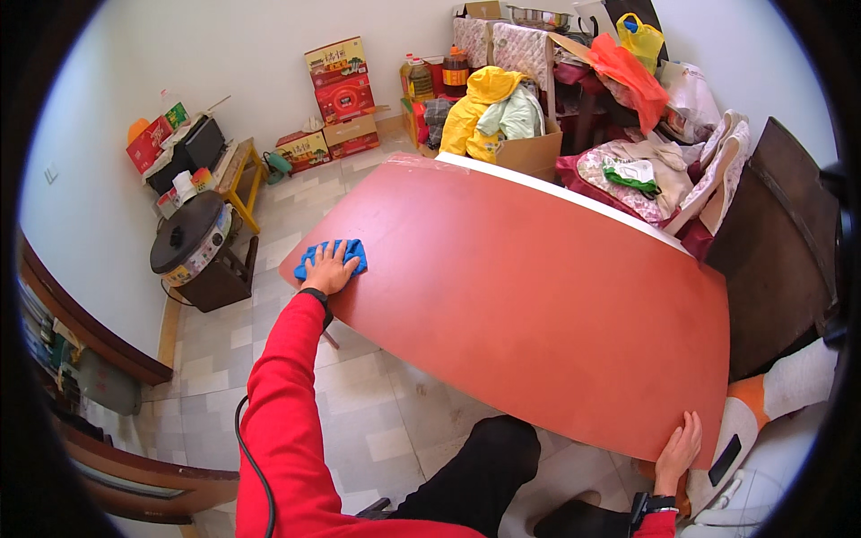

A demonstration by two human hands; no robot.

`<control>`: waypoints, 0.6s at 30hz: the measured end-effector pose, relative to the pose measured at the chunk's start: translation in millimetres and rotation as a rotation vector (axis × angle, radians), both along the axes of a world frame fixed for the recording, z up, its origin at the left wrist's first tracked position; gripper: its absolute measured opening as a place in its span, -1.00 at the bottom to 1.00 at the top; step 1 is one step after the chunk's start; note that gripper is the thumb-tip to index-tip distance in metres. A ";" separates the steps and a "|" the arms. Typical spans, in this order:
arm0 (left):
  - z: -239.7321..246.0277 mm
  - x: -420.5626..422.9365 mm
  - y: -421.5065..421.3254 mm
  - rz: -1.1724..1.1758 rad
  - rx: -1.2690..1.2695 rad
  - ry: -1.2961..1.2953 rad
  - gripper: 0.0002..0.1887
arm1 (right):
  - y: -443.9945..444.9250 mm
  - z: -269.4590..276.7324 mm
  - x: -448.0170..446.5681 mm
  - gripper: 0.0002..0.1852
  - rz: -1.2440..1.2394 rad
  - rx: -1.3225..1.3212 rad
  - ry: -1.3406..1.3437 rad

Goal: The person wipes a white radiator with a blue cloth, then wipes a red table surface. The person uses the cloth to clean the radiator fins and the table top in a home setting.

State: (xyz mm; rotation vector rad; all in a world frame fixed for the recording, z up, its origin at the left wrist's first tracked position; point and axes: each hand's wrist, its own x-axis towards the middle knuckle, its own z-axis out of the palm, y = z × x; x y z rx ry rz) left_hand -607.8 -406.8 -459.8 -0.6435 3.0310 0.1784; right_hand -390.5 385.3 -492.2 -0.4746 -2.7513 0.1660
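Note:
A large reddish-brown tabletop (525,289) lies before me. My left hand (329,267) rests with fingers spread on a crumpled blue cloth (356,252), pressing it flat near the table's left end. At the near right corner, my right hand (679,447) lies over the table's edge, with its fingers on the surface and nothing seen in its grasp. Clear film or tape (430,163) shows on the table's far left corner. A white edge (565,202) runs along the far side.
Behind the table are a cardboard box (531,151) of clothes and a cloth-covered seat (625,175). A dark brown panel (773,249) stands at the right. A round electric griddle (188,232) sits on a stool at the left. Stacked cartons (343,97) stand by the wall.

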 end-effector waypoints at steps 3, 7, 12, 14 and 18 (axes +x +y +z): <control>1.9 -16.5 -2.4 0.025 0.015 -0.020 -0.17 | 3.5 -2.7 0.6 -0.57 0.006 0.008 -0.012; 0.9 -32.6 6.0 0.014 0.011 -0.020 -0.15 | 7.6 -8.1 0.5 -0.56 0.010 0.048 -0.002; -3.5 -35.3 34.3 -0.101 0.005 -0.021 -0.17 | 6.9 -5.5 0.2 -0.56 0.004 0.069 -0.069; -4.5 -30.0 50.7 -0.161 0.002 0.002 -0.17 | 5.7 -3.0 -0.8 -0.56 -0.009 0.059 -0.094; -1.7 -9.2 83.2 -0.283 0.041 0.017 -0.17 | 5.8 -2.2 -3.3 -0.56 0.016 0.064 -0.083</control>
